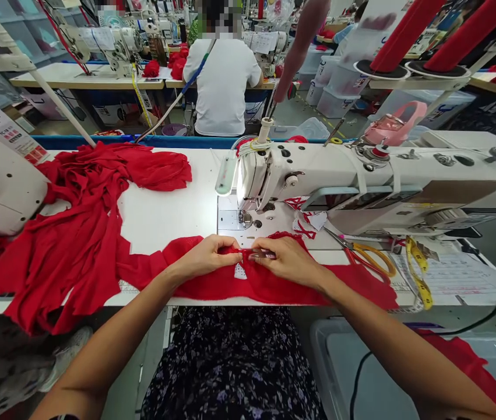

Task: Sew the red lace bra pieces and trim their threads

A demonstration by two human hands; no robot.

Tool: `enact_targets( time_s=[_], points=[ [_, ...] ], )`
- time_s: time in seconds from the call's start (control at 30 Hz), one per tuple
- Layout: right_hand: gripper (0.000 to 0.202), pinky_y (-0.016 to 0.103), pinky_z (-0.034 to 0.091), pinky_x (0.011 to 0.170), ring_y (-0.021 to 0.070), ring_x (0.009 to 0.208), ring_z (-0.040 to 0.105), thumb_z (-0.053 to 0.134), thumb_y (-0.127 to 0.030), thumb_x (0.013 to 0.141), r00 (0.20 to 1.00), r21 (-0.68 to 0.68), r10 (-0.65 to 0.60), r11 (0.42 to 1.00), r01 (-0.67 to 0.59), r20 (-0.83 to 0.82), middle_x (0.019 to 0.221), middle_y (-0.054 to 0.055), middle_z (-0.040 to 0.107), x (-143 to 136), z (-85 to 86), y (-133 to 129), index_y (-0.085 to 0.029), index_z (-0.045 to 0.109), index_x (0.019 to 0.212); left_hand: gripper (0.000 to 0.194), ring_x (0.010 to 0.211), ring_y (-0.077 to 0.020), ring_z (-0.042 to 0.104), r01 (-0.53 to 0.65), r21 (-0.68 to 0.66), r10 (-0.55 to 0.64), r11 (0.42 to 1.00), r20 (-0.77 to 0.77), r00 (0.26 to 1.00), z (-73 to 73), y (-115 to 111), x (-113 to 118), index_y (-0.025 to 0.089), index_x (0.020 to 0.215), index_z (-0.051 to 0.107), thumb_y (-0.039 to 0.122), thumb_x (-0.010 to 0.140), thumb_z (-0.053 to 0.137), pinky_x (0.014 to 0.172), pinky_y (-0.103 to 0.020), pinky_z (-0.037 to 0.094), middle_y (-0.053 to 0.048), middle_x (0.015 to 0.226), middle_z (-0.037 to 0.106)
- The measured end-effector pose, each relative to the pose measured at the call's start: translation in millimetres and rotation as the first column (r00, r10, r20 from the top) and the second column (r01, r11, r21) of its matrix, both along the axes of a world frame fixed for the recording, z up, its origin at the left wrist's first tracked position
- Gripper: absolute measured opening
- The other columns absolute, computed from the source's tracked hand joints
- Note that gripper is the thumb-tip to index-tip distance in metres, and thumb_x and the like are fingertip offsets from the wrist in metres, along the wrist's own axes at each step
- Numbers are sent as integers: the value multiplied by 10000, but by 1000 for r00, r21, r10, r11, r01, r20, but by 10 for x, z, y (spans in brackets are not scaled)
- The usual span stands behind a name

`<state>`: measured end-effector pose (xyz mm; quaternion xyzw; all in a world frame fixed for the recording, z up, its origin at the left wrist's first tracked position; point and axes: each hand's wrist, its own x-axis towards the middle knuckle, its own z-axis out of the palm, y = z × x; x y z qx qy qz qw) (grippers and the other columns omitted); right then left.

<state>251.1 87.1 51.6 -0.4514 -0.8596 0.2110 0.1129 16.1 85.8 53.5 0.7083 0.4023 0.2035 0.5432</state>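
Red fabric (217, 286) lies along the table's front edge, below the sewing machine's needle area (245, 213). My left hand (206, 255) pinches the fabric's upper edge between thumb and fingers. Close beside it on the right, my right hand (285, 256) is closed on the same edge, and a small dark metal tool shows between its fingers. The two sets of fingertips nearly meet. Between and just below them, a small pale patch shows through a gap in the red fabric. What the fingertips press on is partly hidden.
A large heap of red fabric (94, 216) covers the left side. Orange-handled scissors (368, 256), a yellow measuring tape (420, 280) and a paper sheet (466, 277) lie right. A person in a white shirt (220, 87) sits beyond the table. Thread cones (405, 32) stand upper right.
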Motion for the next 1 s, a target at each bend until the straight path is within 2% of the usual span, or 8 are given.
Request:
enact_targets(
  time_s=[0.07,0.2,0.37,0.47,0.63,0.73,0.9,1.0],
  points=[
    [128,265,220,561,160,648,576,546,-161,847,962,113,-66,993,36,264,727,27,688,103,88,-9,-208,656,892,195,678,-140,445,-46,247,72,968,-94,993,-30,-2,-9,187,816,617,330,903,516,649,-264,361,11,703,507],
    [119,280,219,533,165,574,571,560,-126,815,890,266,-244,953,146,386,686,39,692,204,430,-150,-210,644,824,210,807,-189,524,-248,661,445,708,-145,883,-85,-3,14,196,881,643,277,954,463,800,-338,390,-40,825,602],
    [32,228,332,480,89,492,529,632,-247,896,919,-100,349,923,-370,-183,624,-67,655,-179,684,-547,-248,647,867,166,868,-173,594,-529,406,476,745,231,849,-146,6,132,207,978,622,290,948,481,808,-297,464,-36,952,664],
    [192,196,364,496,62,517,541,606,-108,851,861,-32,415,896,-443,-295,676,-89,678,-392,552,-619,-263,673,943,176,862,-166,612,-535,262,457,803,307,835,-180,-28,139,199,969,621,314,935,492,787,-284,489,-34,969,684],
    [188,195,366,476,76,491,502,587,-271,920,872,186,-136,951,248,-470,608,-71,576,-438,128,-439,-237,644,1095,174,918,-173,634,-530,363,415,766,351,840,-263,-127,32,209,984,645,222,911,488,838,-309,504,-42,976,698],
    [169,197,376,479,75,466,488,586,-227,903,871,318,-117,901,295,-477,574,-79,530,-432,-92,-371,-217,623,1068,200,956,-176,644,-468,504,326,725,348,879,-293,-162,7,225,984,654,175,927,469,929,-351,491,-36,952,710],
    [333,254,399,579,114,548,548,530,-45,873,959,773,61,608,184,-276,635,-26,628,-353,-294,-332,-163,573,1182,171,1126,-241,580,-499,623,404,602,301,864,-170,-456,-29,246,1043,655,222,911,549,1052,-463,411,-77,1157,668],
    [377,291,350,553,131,520,493,600,-60,863,989,859,63,505,84,-134,571,-36,575,-266,-351,-307,-110,550,1234,170,810,-193,595,-628,250,535,737,352,768,-53,-786,-16,223,928,630,388,907,595,768,-350,503,-49,847,637]
  ],
)
